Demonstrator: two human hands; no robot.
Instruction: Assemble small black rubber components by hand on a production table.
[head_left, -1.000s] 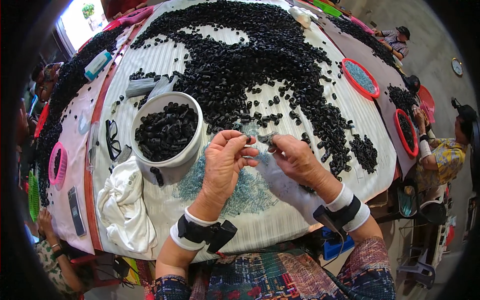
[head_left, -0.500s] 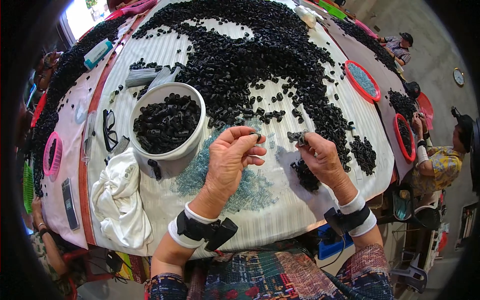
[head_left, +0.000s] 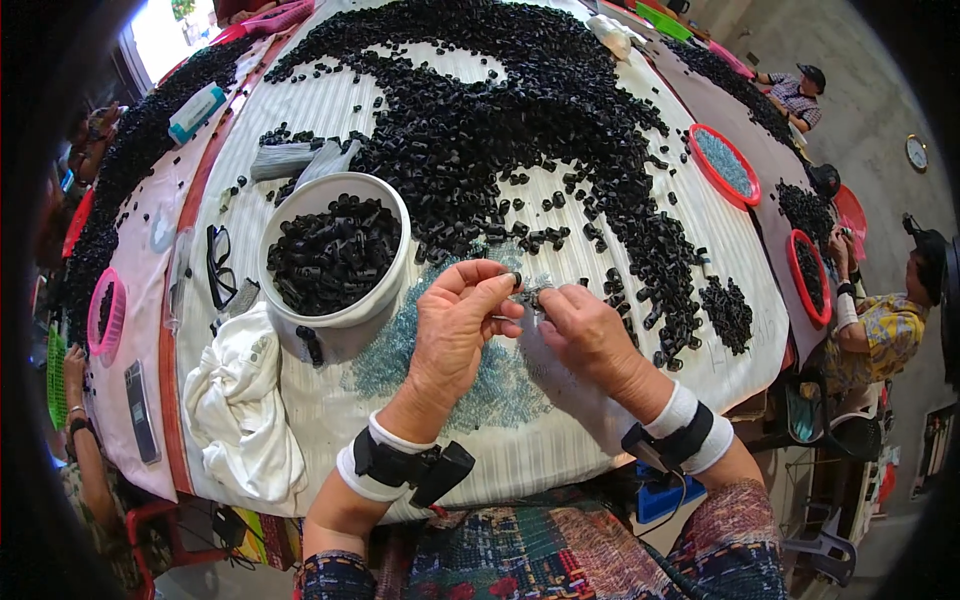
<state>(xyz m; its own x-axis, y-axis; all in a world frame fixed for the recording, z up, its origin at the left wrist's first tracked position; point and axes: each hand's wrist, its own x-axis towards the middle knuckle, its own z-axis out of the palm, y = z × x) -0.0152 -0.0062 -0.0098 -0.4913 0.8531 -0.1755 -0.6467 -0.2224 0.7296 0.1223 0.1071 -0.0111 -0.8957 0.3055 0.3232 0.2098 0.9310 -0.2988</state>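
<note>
Between thumb and forefinger, my left hand (head_left: 450, 325) pinches a small black plastic part (head_left: 516, 281). My right hand (head_left: 592, 335) is closed on a small greyish, see-through piece (head_left: 534, 292), right beside the black part; whether the two touch I cannot tell. Under both hands spreads a scatter of tiny clear bluish pieces (head_left: 500, 385) on the white cloth. Left of my left hand stands a white bucket (head_left: 404, 245) filled with black parts (head_left: 335, 250). A large heap of black parts (head_left: 470, 130) covers the cloth beyond my hands.
White cloth gloves (head_left: 240, 400), eyeglasses (head_left: 219, 265) and grey bundles (head_left: 300, 158) lie around the bucket. A small black pile (head_left: 727, 313) sits at the right. Red-rimmed trays (head_left: 752, 195) stand on the neighbouring table, where a co-worker in a yellow patterned shirt (head_left: 880, 335) sits.
My right hand has moved left, bringing its greyish piece up to the black part in my left hand. The left hand has stayed nearly in place.
</note>
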